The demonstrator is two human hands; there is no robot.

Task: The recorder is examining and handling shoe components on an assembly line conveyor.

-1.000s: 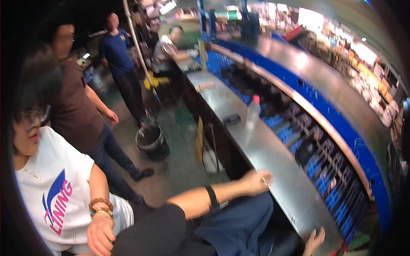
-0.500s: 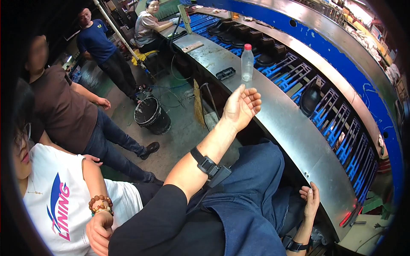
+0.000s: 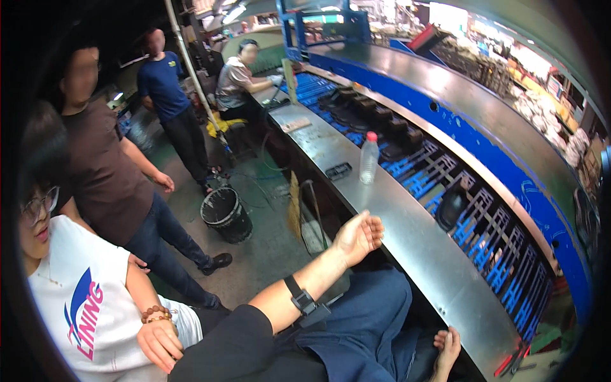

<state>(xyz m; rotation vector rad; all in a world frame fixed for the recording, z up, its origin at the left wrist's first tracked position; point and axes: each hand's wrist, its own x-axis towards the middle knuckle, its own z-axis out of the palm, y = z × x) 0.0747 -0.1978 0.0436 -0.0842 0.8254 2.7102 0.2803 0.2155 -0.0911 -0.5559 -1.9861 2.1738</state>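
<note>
My left hand (image 3: 359, 238) is held palm up beside the near edge of a long steel ledge (image 3: 417, 232), fingers loosely bent and nothing in it. Past its fingertips stands a clear plastic bottle (image 3: 369, 164) with a red cap, upright on the ledge. A small black oblong object (image 3: 338, 170) lies left of the bottle. Low at the right, my right hand (image 3: 447, 347) rests by the ledge's near edge, empty, with its fingers partly curled and apart. My left forearm carries a black strap with a buckle.
Behind the ledge runs a bed of blue metal bars (image 3: 487, 248) with black moulded pieces (image 3: 451, 207) on it. A black bucket (image 3: 227, 215) and a broom (image 3: 294, 207) stand on the floor. Several people are at the left, one seated at the ledge's far end.
My left hand has come down, away from the bottle, still with its palm up. The view has tilted upward, and my right hand appears lower in the picture.
</note>
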